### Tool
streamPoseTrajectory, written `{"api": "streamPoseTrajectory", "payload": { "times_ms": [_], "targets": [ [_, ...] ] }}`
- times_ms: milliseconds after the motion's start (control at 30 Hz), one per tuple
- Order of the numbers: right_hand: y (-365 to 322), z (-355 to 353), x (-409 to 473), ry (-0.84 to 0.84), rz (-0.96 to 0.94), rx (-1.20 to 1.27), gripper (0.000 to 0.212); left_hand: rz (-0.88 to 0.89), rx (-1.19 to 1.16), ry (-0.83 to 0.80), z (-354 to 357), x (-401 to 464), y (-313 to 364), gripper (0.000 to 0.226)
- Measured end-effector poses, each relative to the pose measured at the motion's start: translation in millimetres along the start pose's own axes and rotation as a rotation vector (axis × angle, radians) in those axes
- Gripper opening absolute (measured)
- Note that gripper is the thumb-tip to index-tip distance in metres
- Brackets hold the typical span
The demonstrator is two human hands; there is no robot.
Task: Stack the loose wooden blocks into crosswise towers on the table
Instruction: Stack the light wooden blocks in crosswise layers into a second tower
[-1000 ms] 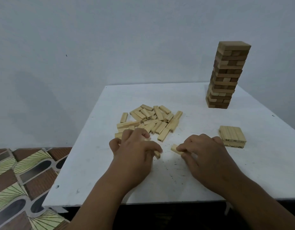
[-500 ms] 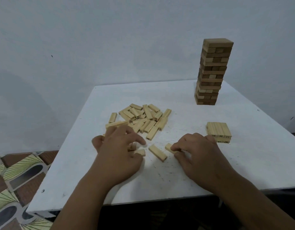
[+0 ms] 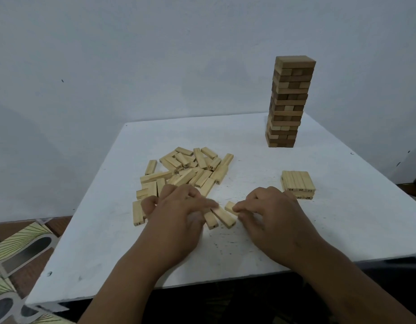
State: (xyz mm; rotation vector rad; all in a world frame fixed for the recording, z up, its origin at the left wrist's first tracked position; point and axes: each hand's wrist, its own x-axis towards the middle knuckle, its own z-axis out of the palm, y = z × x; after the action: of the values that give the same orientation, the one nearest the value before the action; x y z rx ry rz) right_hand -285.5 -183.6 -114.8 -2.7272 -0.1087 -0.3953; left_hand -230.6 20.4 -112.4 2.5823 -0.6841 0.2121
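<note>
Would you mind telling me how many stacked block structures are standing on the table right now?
2: a tall tower at the far right of the table, and a low two-layer stack nearer, beside the right hand.

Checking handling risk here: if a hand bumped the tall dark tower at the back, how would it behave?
The tall tower would probably topple: it is narrow for its height. Its blocks look merely stacked, so it would likely scatter. The single blocks seem stiff and light.

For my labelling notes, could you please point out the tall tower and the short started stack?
tall tower [image 3: 288,101], head view, middle of its front face
short started stack [image 3: 297,180], head view, its top layer
</note>
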Motion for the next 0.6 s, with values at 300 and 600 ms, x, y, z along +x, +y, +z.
{"api": "streamPoseTrajectory", "payload": {
  "times_ms": [300, 600],
  "targets": [
    [-3.5, -2.6, -2.1, -0.026, -0.041, 0.025, 0.052, 0.019, -0.044, 0.039, 9.6, 5.7, 2.3, 0.014],
    [2.4, -8.7, -2.4, -0.076, -0.024, 0.046, 0.038, 0.011, -0.029, 0.04, 13.3, 8.5, 6.7, 0.023]
  ]
}}
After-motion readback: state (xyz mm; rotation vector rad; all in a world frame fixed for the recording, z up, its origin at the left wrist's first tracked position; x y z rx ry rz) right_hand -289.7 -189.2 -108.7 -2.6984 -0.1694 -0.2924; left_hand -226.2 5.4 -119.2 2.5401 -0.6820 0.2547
